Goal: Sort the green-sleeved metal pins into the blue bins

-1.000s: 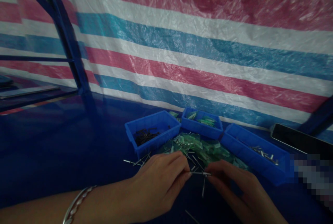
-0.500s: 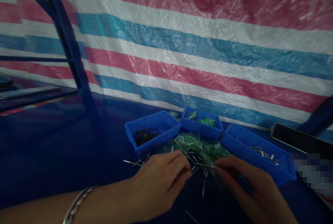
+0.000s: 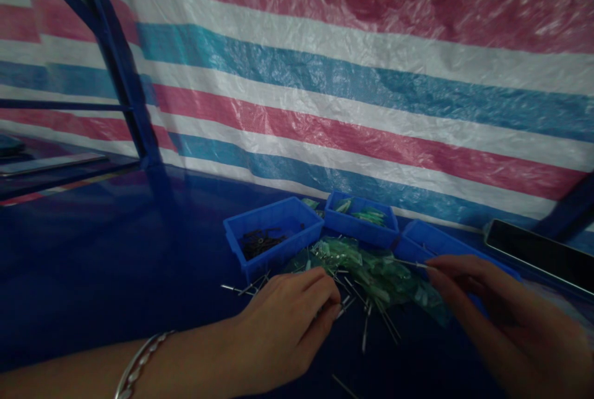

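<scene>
My right hand pinches a thin silver blind rivet between thumb and fingertips, its long pin pointing left over a heap of green plastic packets. On the left, my left hand, below a bracelet on the wrist, is closed with thumb against fingers. Silver rivet ends poke out at its fingertips. More loose blind rivets lie scattered on the dark blue table around and beyond the left hand. One thin pin lies alone near the bottom edge.
A blue bin holds dark screw-like pieces. Behind the heap, a second blue bin contains green packets. My right hand partly covers a third blue bin. A phone lies at right; a striped sheet hangs behind.
My right hand has moved right and slightly up, carrying the blind rivet away from the left hand, and now covers much of the right bin. The left hand has barely moved.
</scene>
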`<state>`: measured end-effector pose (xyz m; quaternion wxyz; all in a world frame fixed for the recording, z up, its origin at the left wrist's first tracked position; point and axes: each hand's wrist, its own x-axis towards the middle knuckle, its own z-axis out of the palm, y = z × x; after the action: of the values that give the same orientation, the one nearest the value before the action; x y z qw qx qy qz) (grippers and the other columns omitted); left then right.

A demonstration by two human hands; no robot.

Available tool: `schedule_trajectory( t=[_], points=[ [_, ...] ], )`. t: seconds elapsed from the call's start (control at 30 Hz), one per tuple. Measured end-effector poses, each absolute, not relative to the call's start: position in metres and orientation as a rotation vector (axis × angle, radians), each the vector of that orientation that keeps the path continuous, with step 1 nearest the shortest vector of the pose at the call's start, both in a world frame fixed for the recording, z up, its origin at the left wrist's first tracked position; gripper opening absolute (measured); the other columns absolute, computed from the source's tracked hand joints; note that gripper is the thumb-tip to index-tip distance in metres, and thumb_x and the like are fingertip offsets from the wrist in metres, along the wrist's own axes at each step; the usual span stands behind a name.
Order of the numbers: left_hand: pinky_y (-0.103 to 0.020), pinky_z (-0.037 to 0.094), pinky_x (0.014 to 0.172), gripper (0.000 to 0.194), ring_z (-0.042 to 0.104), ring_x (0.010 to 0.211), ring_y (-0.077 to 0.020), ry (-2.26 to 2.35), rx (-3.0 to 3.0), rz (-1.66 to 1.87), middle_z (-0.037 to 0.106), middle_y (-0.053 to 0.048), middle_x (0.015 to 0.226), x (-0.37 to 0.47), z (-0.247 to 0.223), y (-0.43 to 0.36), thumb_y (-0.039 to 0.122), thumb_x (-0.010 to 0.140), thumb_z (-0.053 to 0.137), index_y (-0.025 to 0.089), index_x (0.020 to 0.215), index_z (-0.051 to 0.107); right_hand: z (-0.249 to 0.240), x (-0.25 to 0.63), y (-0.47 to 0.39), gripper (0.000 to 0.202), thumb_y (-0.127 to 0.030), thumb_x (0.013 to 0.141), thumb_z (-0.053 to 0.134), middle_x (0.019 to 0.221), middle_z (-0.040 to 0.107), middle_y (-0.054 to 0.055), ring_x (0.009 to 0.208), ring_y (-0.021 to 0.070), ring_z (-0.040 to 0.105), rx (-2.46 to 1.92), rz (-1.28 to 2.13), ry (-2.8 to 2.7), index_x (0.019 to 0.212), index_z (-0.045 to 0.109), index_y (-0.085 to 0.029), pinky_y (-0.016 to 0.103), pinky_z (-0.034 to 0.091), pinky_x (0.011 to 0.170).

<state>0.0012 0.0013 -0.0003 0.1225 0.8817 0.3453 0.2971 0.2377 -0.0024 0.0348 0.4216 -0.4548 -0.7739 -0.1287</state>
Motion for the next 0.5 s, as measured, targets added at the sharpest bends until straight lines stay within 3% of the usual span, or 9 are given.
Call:
schedule_trajectory(
  t=[0.27,0.5],
  points=[
    [-0.026,0.038,0.058,0.012,0.051,0.065,-0.0148,1.029,2.582,0.852,0.053,-0.001,0.078,0.002,0.001,0.003,0.011,0.088,0.04,0.017,0.085,0.049,0.032,0.242,0.003,0.017,-0.029,0.093,0.041,0.072,0.061,0.005,0.062,0.0201,0.061,-1.164,-0.922,-1.925,0.086,0.054,-0.021,0.03,0.039,0.05],
    [-0.026,0.038,0.057,0.012,0.051,0.064,-0.0142,1.009,2.591,0.858,0.053,-0.001,0.079,0.0,-0.003,0.001,0.011,0.089,0.04,0.018,0.086,0.05,0.035,0.252,0.006,0.026,-0.033,0.093,0.038,0.075,0.061,0.01,0.064,0.0248,0.059,-1.289,-1.106,-1.828,0.083,0.056,-0.018,0.032,0.037,0.048]
  ],
)
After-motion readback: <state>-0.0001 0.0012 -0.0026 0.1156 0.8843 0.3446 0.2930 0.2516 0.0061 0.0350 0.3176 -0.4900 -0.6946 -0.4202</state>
